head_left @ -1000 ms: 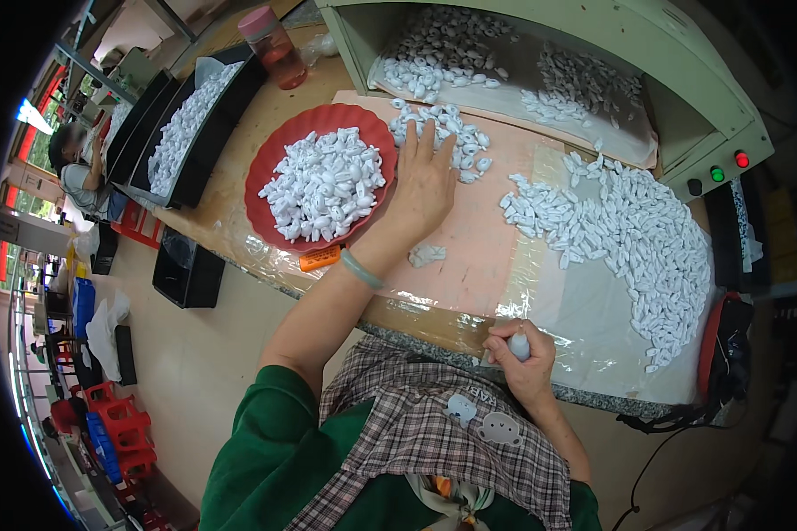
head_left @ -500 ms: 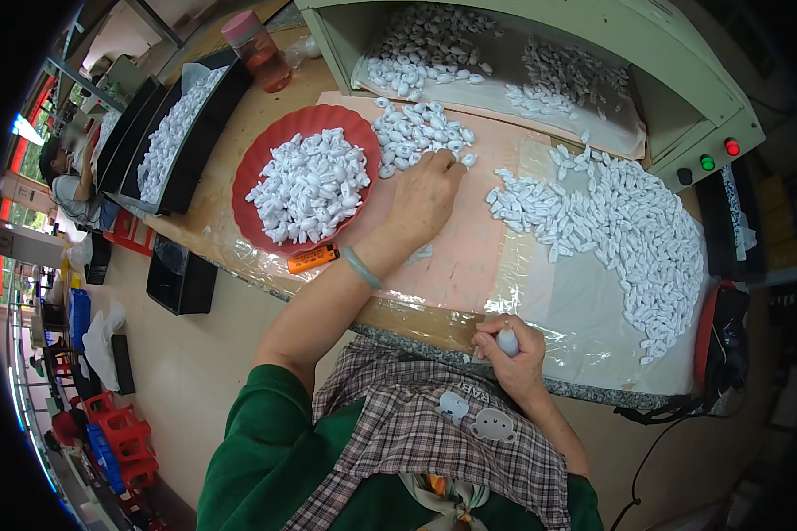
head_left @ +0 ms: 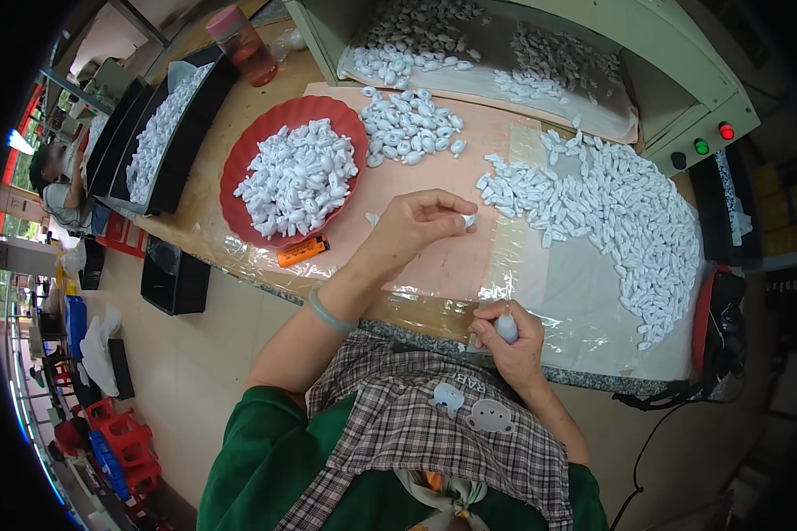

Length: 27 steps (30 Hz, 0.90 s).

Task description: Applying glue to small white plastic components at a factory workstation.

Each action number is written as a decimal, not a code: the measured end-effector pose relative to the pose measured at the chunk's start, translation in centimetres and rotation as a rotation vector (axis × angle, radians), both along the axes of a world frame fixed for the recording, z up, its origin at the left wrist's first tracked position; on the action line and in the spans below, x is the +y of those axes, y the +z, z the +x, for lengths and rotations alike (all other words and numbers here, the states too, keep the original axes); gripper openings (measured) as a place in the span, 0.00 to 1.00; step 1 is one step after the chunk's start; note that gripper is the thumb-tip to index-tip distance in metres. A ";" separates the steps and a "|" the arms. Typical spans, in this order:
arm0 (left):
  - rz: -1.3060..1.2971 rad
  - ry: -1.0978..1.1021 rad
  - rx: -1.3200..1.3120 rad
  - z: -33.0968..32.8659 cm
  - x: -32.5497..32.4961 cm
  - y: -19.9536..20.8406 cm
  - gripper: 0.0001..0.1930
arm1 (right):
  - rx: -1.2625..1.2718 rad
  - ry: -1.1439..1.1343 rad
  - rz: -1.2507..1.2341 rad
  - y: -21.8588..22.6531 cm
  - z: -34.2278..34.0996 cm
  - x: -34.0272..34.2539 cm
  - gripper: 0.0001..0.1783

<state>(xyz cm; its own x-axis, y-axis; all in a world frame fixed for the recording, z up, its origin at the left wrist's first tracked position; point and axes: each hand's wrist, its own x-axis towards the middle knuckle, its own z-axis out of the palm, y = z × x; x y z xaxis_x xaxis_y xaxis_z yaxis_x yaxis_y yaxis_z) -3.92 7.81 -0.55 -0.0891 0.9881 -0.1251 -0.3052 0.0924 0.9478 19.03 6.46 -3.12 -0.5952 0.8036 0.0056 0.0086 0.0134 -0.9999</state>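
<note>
1. Head view, the count: two bare hands, one red scalloped bowl (head_left: 230,190) with a heap of small white pieces (head_left: 301,177), plus one loose cluster of rounder white pieces (head_left: 412,124) just beside it and one wide spread of slimmer white pieces (head_left: 633,221) over to the right, way too many singles for me to count
2. Also counted one pale green cabinet (head_left: 620,22) with two more white patches inside and three round knobs or lights on its front, one pink-lidded drink bottle (head_left: 255,64), and one orange lighter-like thing (head_left: 302,251) near the bowl's lower rim
3. Same view, left grip: the left hand (head_left: 407,232) had thumb and fingertips pinched nearly together on one small white piece (head_left: 469,219), raised over the pink sheet (head_left: 434,265), with a pale bangle (head_left: 329,311) round the wrist
4. Right grip: the right hand (head_left: 521,350) was curled snugly around one small pale squeeze bottle (head_left: 506,329), thin tip pointing away from the body
5. Edges and room: the right hand sat by the speckled front edge (head_left: 584,378) of the table, while a strip of pink sheet ran between bowl and wide spread, with the cabinet bordering the far side
</note>
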 end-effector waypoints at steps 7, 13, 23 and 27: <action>-0.068 -0.075 -0.404 1.2 -3.5 -0.1 0.11 | 0.316 0.001 -0.231 1.6 0.1 0.8 0.13; -0.093 -0.128 -0.569 2.5 -5.1 0.5 0.11 | 0.185 -0.008 0.040 1.5 1.9 2.5 0.16; -0.097 -0.117 -0.519 3.1 -6.2 0.2 0.12 | 0.225 -0.250 0.258 2.7 2.0 2.2 0.27; -0.124 -0.091 -0.485 3.2 -6.4 0.5 0.12 | 0.216 -0.308 0.225 3.4 2.0 1.7 0.29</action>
